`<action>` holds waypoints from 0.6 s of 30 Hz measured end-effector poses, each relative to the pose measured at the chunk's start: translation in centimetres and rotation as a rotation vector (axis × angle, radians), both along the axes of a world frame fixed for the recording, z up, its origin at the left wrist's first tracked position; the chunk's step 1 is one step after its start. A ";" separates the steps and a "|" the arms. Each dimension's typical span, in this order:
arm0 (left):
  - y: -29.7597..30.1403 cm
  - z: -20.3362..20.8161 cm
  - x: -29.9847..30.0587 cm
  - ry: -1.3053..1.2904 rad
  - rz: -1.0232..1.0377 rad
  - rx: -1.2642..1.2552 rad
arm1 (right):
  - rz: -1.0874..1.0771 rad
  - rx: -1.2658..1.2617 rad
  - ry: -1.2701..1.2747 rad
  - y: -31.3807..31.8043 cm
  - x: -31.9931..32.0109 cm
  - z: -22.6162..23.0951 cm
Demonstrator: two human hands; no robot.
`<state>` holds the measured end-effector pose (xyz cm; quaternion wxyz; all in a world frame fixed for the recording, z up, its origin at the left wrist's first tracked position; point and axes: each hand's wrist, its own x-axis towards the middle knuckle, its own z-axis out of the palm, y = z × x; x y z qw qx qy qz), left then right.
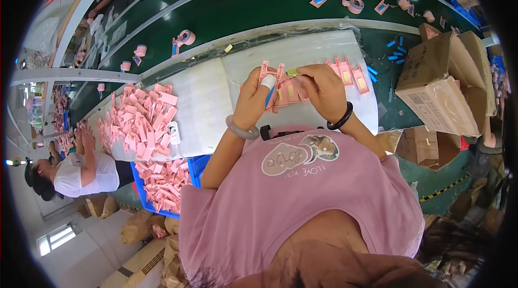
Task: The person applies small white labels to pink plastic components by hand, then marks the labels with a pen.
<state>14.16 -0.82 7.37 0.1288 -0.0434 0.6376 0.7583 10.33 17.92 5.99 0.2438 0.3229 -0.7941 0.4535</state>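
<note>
Over the white work mat, my left hand is closed on a pink plastic part with two upright prongs. A blue cylinder with thin wires hangs at that part, below a white-wrapped fingertip. My right hand pinches a small yellow-green piece close beside the pink part; its exact kind is unclear. Beneath and between my hands lies a row of similar pink parts with pale yellow patches. More pink parts lie just past my right hand.
A heap of pink parts covers the mat's left, above a filled blue bin. Beyond runs a green conveyor carrying wired pink assemblies. Rightward are blue cylinders, a screwdriver and an open cardboard box. A person works at left.
</note>
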 end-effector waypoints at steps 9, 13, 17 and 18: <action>2.1 0.7 0.5 0.059 0.013 0.056 | 0.194 -0.093 -0.070 0.1 0.4 0.4; 2.3 0.8 0.8 0.081 0.003 -0.012 | 0.160 -0.138 -0.077 0.0 0.5 0.3; 2.3 1.0 0.9 0.070 0.002 -0.020 | 0.151 -0.107 -0.022 0.1 0.5 0.1; 2.2 0.8 0.9 0.096 -0.010 -0.037 | 0.153 -0.106 -0.023 0.1 0.5 0.1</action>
